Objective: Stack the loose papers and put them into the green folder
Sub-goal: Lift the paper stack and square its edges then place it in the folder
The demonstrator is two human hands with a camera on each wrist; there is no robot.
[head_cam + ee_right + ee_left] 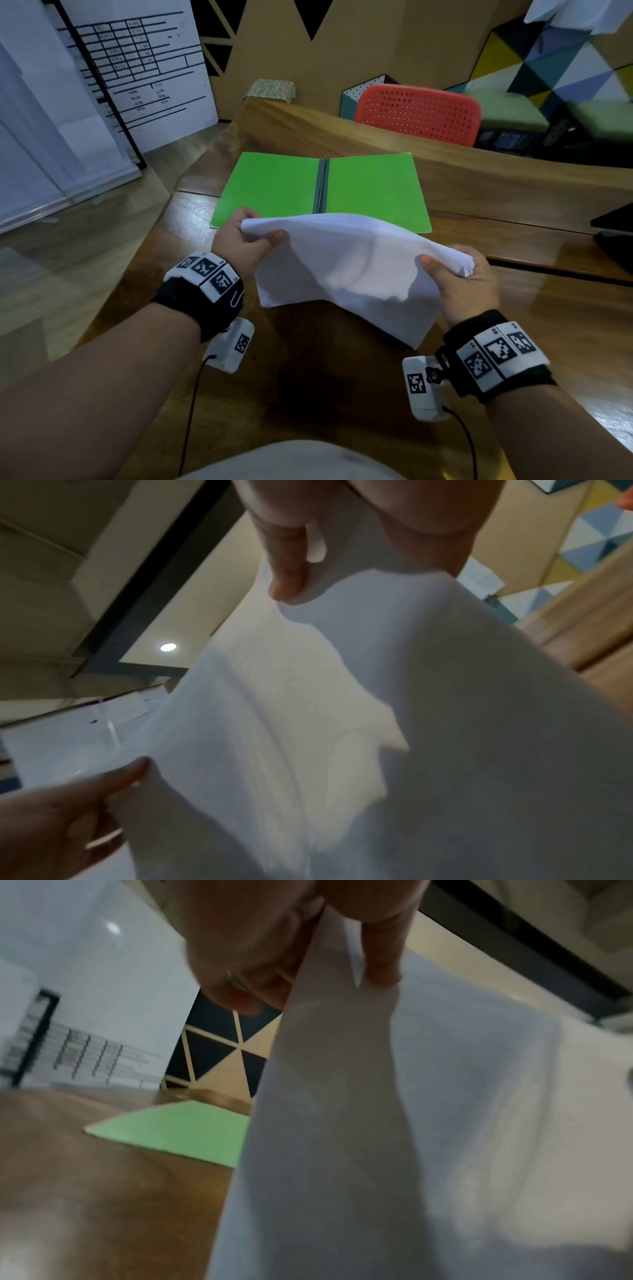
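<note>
A stack of white papers hangs lifted above the wooden table, sagging in the middle. My left hand pinches its upper left corner between thumb and fingers; my right hand pinches the upper right corner. The green folder lies open and flat on the table just beyond the papers, dark spine in the middle; the papers hide part of its near edge. In the left wrist view the papers fill the right side, with a corner of the folder behind. The right wrist view shows mostly the papers.
A red perforated chair stands beyond the table's far edge. A whiteboard with a printed table leans at the left. Dark objects lie at the table's right edge. Bare wood lies to either side of the folder.
</note>
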